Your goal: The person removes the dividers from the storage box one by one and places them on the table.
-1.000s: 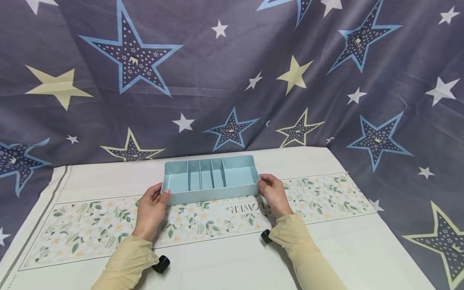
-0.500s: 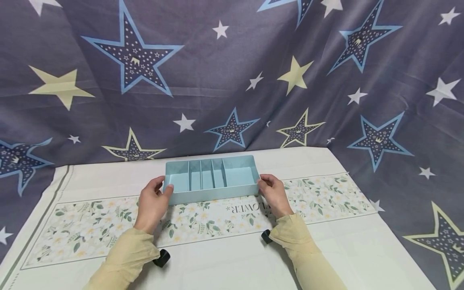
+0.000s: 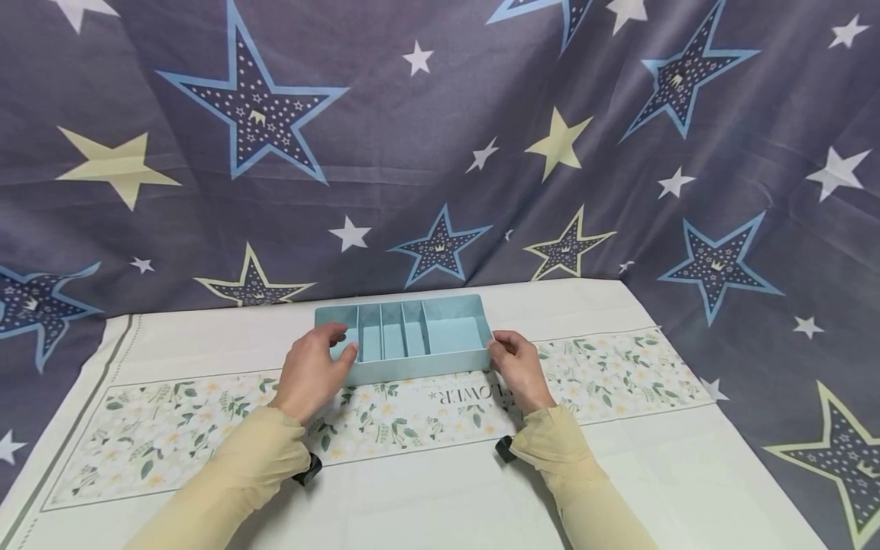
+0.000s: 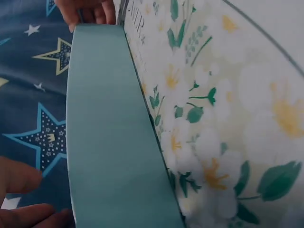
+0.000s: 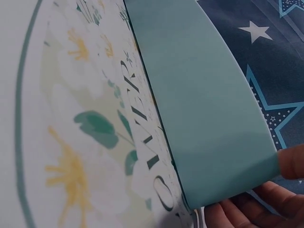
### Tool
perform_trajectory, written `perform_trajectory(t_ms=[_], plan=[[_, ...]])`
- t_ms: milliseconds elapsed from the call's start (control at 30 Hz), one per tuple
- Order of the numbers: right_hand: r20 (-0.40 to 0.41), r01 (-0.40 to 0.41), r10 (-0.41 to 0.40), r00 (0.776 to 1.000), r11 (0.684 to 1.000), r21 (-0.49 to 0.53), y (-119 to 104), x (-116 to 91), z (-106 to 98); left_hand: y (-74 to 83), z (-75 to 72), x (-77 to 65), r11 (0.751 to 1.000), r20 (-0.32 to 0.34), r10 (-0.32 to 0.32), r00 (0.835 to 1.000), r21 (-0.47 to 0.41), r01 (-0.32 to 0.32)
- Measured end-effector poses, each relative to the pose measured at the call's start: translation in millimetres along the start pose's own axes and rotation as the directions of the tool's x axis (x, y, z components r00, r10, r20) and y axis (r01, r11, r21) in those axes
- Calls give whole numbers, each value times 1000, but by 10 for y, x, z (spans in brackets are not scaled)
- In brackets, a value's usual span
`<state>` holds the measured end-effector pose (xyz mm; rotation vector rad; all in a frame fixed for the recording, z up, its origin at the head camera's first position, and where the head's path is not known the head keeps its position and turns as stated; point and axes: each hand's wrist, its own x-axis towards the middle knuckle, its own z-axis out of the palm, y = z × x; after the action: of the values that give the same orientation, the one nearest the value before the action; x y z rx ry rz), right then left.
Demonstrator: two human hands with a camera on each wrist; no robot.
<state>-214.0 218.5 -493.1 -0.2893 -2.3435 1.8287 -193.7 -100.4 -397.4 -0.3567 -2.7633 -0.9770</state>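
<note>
1. The box (image 3: 419,368) lies mid-frame on the desk (image 3: 412,496), between both grips.
2. Left grip (image 3: 315,373): left of centre, thumb and fingers spread at the box's lower-left corner; contact unclear.
3. Right grip (image 3: 520,372): right of centre, pinching its lower-right corner.

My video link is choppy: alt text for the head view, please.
A light blue tray with five compartments sits on a white tablecloth with a floral band. The right hand pinches its right end; the left hand is at its left end, with no visible grip. A dark star-patterned curtain hangs behind.
</note>
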Motion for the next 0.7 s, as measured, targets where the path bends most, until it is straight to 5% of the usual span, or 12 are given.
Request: perform_trajectory(t_ms=[500, 700], plan=[[-17, 1, -1, 1000, 1000, 7, 25, 20, 0, 12, -2, 320, 995, 122, -83, 989, 68, 75], [-20, -3, 3, 1000, 1000, 14, -11, -11, 5, 5, 2, 434, 990, 200, -133, 971, 71, 121]])
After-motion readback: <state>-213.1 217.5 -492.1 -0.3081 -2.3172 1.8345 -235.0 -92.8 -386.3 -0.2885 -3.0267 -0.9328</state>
